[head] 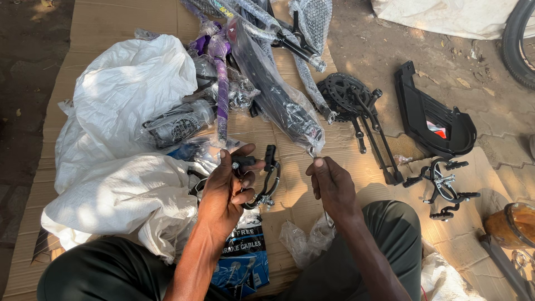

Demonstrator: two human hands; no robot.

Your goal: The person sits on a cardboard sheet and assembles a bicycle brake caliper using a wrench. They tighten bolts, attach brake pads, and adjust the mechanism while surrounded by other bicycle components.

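Brake caliper in left hand

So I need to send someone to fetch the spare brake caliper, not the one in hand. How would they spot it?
Start at the black chain guard on the ground right of the cardboard. Just below it lies the spare brake caliper: curved black arms with stubby brake pads sticking out, unlike the flat guard and toothed crankset.
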